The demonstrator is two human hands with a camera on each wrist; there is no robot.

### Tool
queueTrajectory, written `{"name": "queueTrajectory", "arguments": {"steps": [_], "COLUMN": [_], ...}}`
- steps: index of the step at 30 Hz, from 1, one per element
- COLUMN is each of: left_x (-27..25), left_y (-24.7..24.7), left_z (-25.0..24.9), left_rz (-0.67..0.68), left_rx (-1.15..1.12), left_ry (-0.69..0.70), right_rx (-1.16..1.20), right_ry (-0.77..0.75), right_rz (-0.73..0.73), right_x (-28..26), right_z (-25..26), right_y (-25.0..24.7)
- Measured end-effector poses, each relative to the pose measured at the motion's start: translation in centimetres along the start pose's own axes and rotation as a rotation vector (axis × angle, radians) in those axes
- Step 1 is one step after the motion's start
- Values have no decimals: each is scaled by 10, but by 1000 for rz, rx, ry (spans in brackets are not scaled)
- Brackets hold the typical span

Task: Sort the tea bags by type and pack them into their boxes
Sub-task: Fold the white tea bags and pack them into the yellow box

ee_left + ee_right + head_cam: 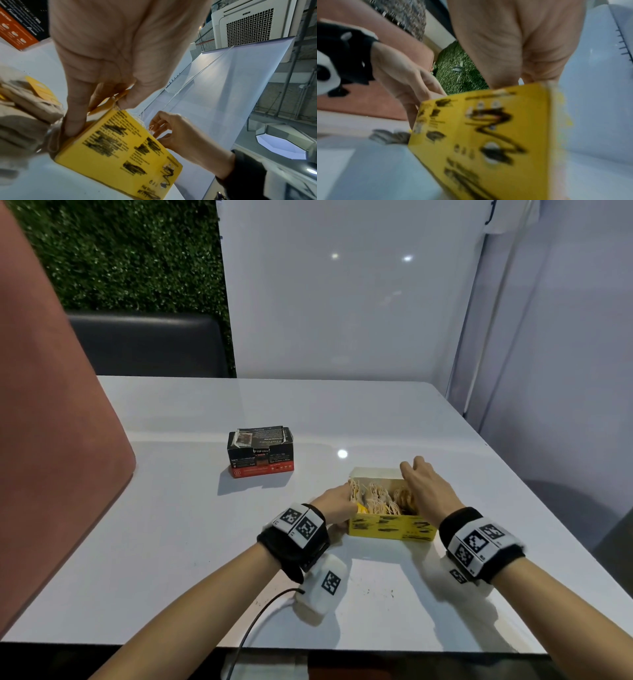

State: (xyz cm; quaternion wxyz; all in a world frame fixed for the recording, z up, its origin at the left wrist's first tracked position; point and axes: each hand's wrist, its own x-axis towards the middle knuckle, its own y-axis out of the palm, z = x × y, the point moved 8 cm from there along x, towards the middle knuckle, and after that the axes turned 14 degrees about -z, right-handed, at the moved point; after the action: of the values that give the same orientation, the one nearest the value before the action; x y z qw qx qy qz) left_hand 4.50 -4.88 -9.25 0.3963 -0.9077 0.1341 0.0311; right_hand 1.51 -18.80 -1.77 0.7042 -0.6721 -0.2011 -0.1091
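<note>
An open yellow box [390,529] stands on the table, packed with several tea bags [376,497] and their white strings. My left hand [337,504] grips the box's left end; in the left wrist view its thumb and fingers [75,121] pinch the end wall of the yellow box [120,148]. My right hand [423,486] reaches over the right end. In the left wrist view its curled fingers [158,125] pinch at the tea bag strings. A few loose tea bags [29,108] with a yellow tag lie by the box's left end. A black and red box [260,453] stands further left.
The white table [394,419] ends at a white partition behind and on the right. A pink padded seat back [51,422] rises at the left edge, with a dark seat behind it. A cable [260,614] runs off the table's front edge.
</note>
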Motion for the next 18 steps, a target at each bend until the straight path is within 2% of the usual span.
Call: {"name": "queueTrajectory", "arguments": {"steps": [5, 12, 18], "left_x": [1, -10, -22], "left_y": [1, -6, -13], "left_z": [2, -5, -10], "left_rz": [24, 56, 81], "left_rx": [-40, -22, 14], "left_ry": [-17, 39, 71], "right_rx": [34, 14, 251], "right_ry": [84, 99, 195], "right_rz": [-65, 161, 186], "right_x": [-6, -12, -3], "right_z": [-14, 1, 7], "right_y": [-16, 7, 13]}}
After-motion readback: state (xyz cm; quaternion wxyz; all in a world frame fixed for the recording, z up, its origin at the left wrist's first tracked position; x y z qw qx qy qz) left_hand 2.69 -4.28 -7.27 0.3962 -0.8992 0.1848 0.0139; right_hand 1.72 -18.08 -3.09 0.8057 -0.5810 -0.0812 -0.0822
